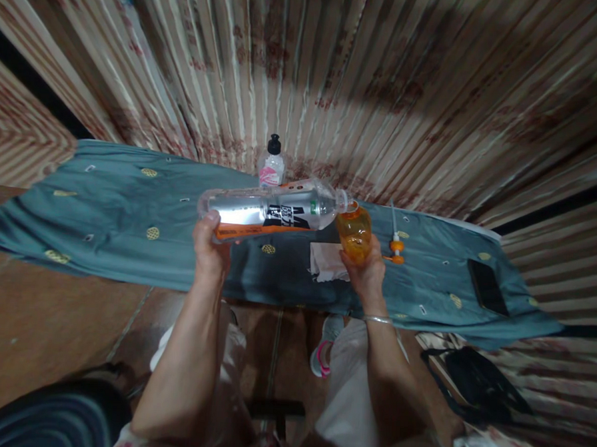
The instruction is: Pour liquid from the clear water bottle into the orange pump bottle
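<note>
Both hands are closed on bottles, held up over the near edge of a table. The left hand [210, 245] clasps the base end of a large clear bottle [269, 212], thumb on top and fingers curled beneath. The right hand [368, 274], with a thin bracelet [377, 319] at the wrist, wraps the lower half of a small orange bottle [354, 234] and holds it upright, tipped slightly to the left.

The clear bottle lies almost level, its long axis running left to right. Its neck points right and ends at the orange bottle's open top; the two mouths look to be touching or just apart, I cannot tell which. The right hand is the nearer one to that meeting point, just below it, while the left hand sits at the far end of the long bottle.

Beneath both lies a teal cloth [128, 228] spread over the table. A folded pale napkin [326, 262] rests just left of the right hand, an orange cap with a straw [396, 245] just to its right, and a black phone [486, 287] farther right. A small black-capped bottle [272, 163] stands at the back, by the striped curtain [385, 88].
</note>
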Motion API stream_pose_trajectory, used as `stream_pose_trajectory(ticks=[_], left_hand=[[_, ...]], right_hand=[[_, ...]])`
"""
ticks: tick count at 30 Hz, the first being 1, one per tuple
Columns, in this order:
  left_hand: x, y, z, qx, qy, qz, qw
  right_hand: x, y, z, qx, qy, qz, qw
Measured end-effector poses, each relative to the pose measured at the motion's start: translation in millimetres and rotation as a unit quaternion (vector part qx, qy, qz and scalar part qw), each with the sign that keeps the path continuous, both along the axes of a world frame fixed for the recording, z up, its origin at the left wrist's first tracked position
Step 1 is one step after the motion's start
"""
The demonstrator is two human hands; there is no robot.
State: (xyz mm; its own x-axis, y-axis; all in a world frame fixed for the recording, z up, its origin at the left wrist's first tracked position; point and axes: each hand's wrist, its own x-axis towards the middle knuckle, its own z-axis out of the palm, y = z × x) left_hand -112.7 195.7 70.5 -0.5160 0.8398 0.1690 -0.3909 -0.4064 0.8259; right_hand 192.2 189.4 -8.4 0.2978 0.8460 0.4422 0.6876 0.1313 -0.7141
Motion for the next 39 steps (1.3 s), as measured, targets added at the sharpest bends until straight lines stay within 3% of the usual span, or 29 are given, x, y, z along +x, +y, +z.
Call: stream_pose_trajectory(ticks=[24, 39], left_hand=[[-1.6, -1.1, 2.3, 0.002, -0.02, -0.003, 1.0], [-0.2, -2.1, 4.0, 0.005, -0.025, -0.003, 1.0]], right_hand=[[2.1, 1.3, -5.4, 0.017, 0.004, 0.028, 0.999], [-0.1, -1.6, 0.6, 0.007, -0.014, 0.006, 1.0]])
